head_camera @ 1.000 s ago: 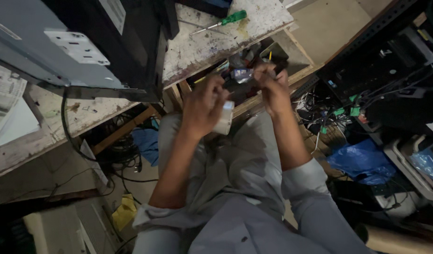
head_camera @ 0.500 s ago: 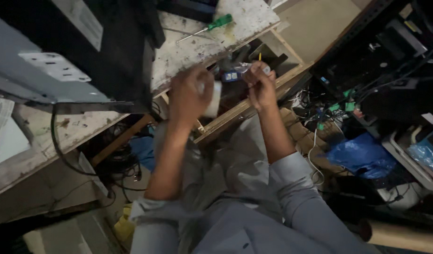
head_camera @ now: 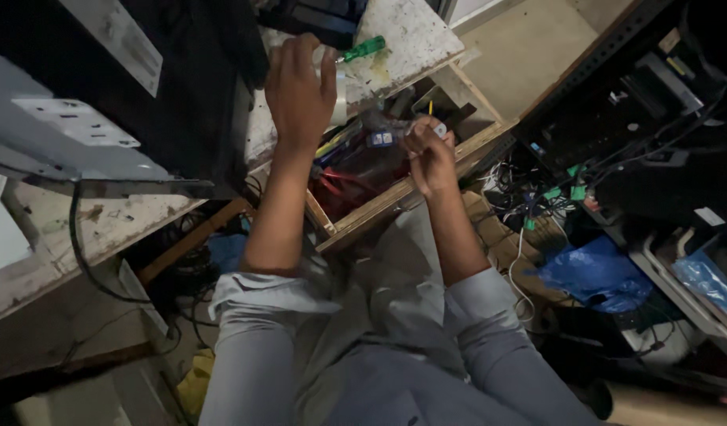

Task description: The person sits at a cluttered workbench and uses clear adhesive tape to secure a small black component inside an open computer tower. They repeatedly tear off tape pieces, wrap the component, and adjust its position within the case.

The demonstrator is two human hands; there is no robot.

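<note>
1. cluttered and dim, the workshop crowds round a worn white worktop [head_camera: 411, 39], its paint chipped and stained; it serves as the laying-off place for tools, so a green-handled screwdriver [head_camera: 362, 50] lies on it near the far edge, within easy reach.
2. an open wooden drawer [head_camera: 395, 201] juts out under the worktop, pulled toward the person's lap so that the tangle of red and yellow wires and small tools inside lies open from above.
3. the left hand [head_camera: 300, 91] is raised onto the worktop edge, fingers curled round a small white roll-like thing [head_camera: 340, 91]; what exactly it is cannot be told, as the hand hides most of it.
4. the right hand [head_camera: 428, 154] hovers over the drawer, fingers pinched on a small clear part with a blue patch [head_camera: 383, 136], held up where it can be looked at.
5. a large dark appliance casing [head_camera: 103, 95] fills the left of the bench.
6. tangled cables [head_camera: 537, 205] and a blue plastic bag [head_camera: 596, 272] lie on the floor to the right.
</note>
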